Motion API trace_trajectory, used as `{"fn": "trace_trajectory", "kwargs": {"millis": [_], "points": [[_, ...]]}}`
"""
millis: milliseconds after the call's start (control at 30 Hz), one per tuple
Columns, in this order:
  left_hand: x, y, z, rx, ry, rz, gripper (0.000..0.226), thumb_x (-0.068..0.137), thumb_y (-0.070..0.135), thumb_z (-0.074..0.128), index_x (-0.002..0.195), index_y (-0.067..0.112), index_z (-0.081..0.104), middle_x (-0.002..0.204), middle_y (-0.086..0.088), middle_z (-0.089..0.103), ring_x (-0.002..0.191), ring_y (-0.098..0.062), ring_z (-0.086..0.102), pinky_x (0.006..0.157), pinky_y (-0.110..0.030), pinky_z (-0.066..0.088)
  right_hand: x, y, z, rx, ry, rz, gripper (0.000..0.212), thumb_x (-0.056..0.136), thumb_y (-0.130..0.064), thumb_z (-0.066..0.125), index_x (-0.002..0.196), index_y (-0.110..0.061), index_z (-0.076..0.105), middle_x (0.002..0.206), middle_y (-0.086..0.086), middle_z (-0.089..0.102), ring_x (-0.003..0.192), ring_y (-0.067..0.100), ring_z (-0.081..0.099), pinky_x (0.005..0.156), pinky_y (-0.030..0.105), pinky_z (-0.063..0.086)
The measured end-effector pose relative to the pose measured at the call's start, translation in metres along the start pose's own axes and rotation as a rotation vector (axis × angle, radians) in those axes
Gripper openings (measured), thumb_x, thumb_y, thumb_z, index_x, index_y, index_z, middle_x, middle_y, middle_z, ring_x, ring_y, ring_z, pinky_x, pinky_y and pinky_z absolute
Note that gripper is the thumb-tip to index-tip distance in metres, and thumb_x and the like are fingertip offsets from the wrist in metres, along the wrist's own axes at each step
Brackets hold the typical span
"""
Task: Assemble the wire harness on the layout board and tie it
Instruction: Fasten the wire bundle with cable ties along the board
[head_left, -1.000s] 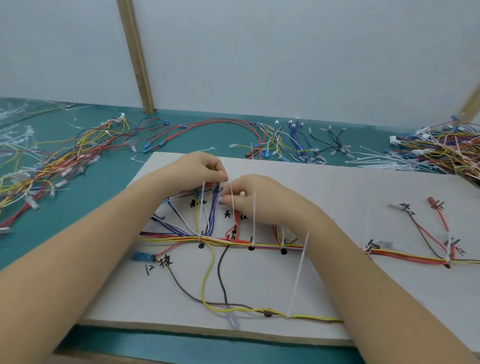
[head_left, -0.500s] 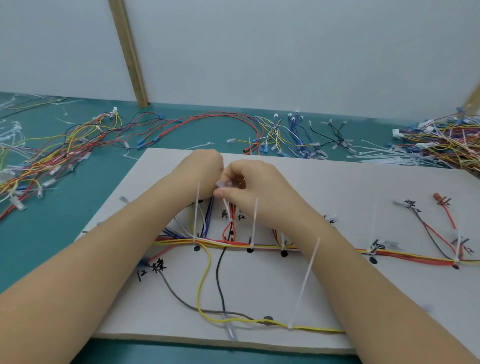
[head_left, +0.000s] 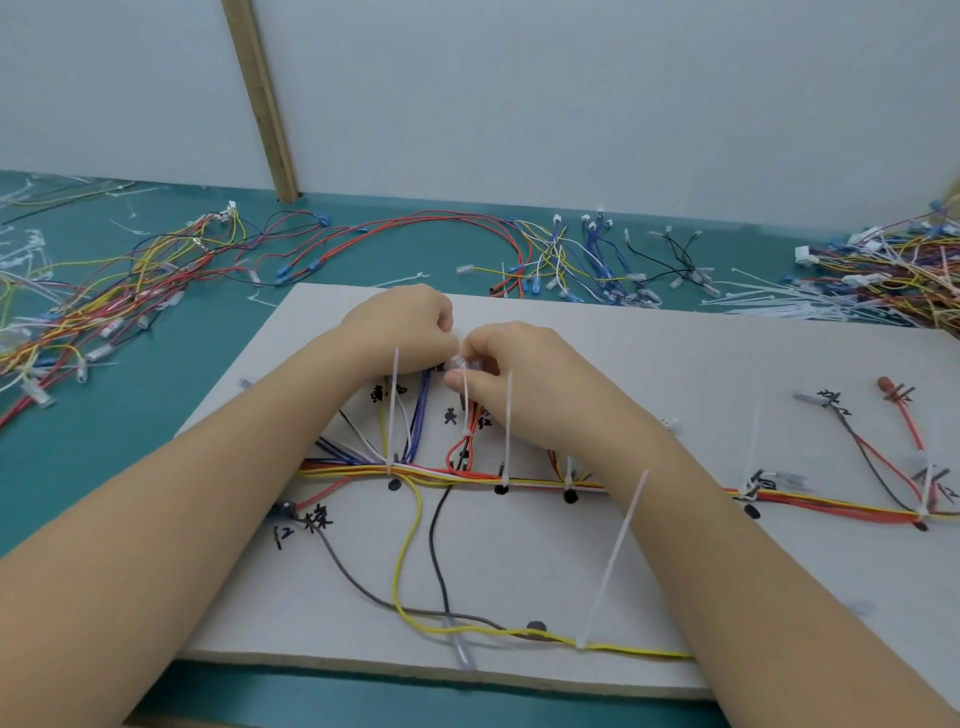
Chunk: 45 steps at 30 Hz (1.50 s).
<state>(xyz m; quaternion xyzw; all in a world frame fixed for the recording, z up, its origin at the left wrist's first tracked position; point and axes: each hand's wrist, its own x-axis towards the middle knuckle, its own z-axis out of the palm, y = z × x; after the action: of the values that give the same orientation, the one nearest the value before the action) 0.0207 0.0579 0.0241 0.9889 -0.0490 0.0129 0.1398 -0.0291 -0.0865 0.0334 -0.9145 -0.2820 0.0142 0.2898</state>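
The white layout board (head_left: 675, 364) lies on the teal table and carries black handwritten marks. Along it runs the wire harness (head_left: 519, 475) of red, yellow, white and blue wires, with branches going up and down. Several white cable ties (head_left: 507, 415) stand up from the trunk; a long one (head_left: 613, 561) leans near the front edge. My left hand (head_left: 400, 332) and my right hand (head_left: 514, 374) meet above the blue and red branches, fingers pinched together on a small white connector (head_left: 460, 362) at a branch end. What exactly the left fingers hold is hidden.
Loose wire bundles (head_left: 104, 291) lie on the teal table at the left, more wires (head_left: 571, 260) behind the board, a tangled pile with white cable ties (head_left: 883, 270) at the right. A wooden post (head_left: 265, 98) stands against the white back wall.
Both hands have moved slightly away from me up the board and closer together; the right hand now pinches the small white connector next to the left fingers.
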Motion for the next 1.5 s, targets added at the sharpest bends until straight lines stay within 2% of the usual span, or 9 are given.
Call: {"fn": "trace_trajectory", "kwargs": {"millis": [133,267,400,533,700,967,1200,1333,1500], "points": [[-0.005,-0.002,-0.007,-0.375,0.147,-0.005,0.016,0.077,0.004,0.047,0.079,0.020,0.051,0.055,0.006,0.042,0.045,-0.007,0.040,0.042,-0.022,0.029,0.002,0.000,0.002,-0.031,0.006,-0.006,0.018,0.090,-0.028,0.055,0.087,-0.011,0.058,0.080,0.001,0.054,0.079,0.021,0.048,0.067,0.031,0.036],[-0.015,-0.010,-0.030,-0.558,0.113,-0.004,0.020,0.080,0.038,0.050,0.073,0.022,0.060,0.060,0.001,0.052,0.051,-0.011,0.047,0.052,-0.023,0.036,0.001,0.002,-0.002,0.011,0.070,0.026,0.020,0.083,-0.040,0.063,0.079,-0.021,0.057,0.084,-0.003,0.055,0.079,0.015,0.046,0.061,0.028,0.026],[-0.018,-0.021,-0.027,-0.104,-0.110,-0.115,0.052,0.089,0.061,0.030,0.072,0.023,0.061,0.084,-0.002,0.061,0.077,-0.022,0.056,0.075,-0.030,0.041,0.004,0.007,-0.002,-0.052,0.056,0.145,0.052,0.085,-0.060,0.046,0.090,-0.013,0.066,0.097,0.004,0.063,0.093,0.022,0.053,0.072,0.031,0.039],[-0.017,-0.019,-0.020,0.029,-0.189,-0.100,0.057,0.085,0.064,0.039,0.060,0.016,0.058,0.059,0.000,0.061,0.042,-0.011,0.056,0.057,-0.022,0.042,0.004,0.009,-0.005,-0.106,0.050,0.171,0.048,0.097,-0.043,0.033,0.063,-0.012,0.046,0.068,0.005,0.049,0.078,0.027,0.046,0.055,0.031,0.030],[-0.011,-0.017,-0.007,0.152,-0.052,-0.036,0.065,0.090,0.058,0.035,0.047,0.009,0.038,0.049,-0.005,0.043,0.050,-0.017,0.042,0.049,-0.027,0.025,0.010,0.017,0.000,-0.126,0.073,0.144,0.035,0.098,-0.023,0.035,0.095,-0.002,0.063,0.098,0.015,0.063,0.095,0.029,0.054,0.073,0.031,0.037],[-0.009,-0.018,0.000,0.150,0.069,0.037,0.068,0.089,0.059,0.028,0.044,0.010,0.026,0.044,-0.007,0.030,0.044,-0.021,0.033,0.047,-0.030,0.023,0.019,0.020,0.013,-0.090,0.180,0.120,0.032,0.099,-0.022,0.036,0.099,-0.004,0.063,0.104,0.014,0.064,0.100,0.031,0.054,0.085,0.037,0.043],[-0.020,-0.014,0.000,0.393,0.190,0.158,0.061,0.091,0.056,0.017,0.049,0.016,0.036,0.052,-0.003,0.035,0.063,-0.026,0.043,0.054,-0.030,0.028,0.011,0.022,-0.001,-0.102,0.509,0.100,0.032,0.095,-0.025,0.037,0.067,-0.015,0.047,0.077,0.004,0.056,0.075,0.028,0.048,0.056,0.034,0.033],[-0.026,-0.019,0.005,0.373,0.173,0.139,0.060,0.092,0.054,0.016,0.052,0.015,0.038,0.053,-0.002,0.034,0.065,-0.027,0.043,0.057,-0.031,0.031,0.013,0.037,-0.009,-0.195,0.279,0.369,0.034,0.096,-0.032,0.033,0.068,-0.014,0.041,0.081,0.006,0.050,0.078,0.028,0.044,0.064,0.029,0.031],[-0.021,-0.018,0.010,0.309,0.184,0.083,0.065,0.090,0.059,0.019,0.047,0.013,0.037,0.051,-0.004,0.036,0.056,-0.025,0.040,0.053,-0.030,0.027,0.013,0.039,-0.002,-0.282,0.151,0.382,0.038,0.096,-0.043,0.034,0.076,-0.014,0.048,0.080,0.007,0.047,0.076,0.028,0.043,0.065,0.029,0.031]]}}
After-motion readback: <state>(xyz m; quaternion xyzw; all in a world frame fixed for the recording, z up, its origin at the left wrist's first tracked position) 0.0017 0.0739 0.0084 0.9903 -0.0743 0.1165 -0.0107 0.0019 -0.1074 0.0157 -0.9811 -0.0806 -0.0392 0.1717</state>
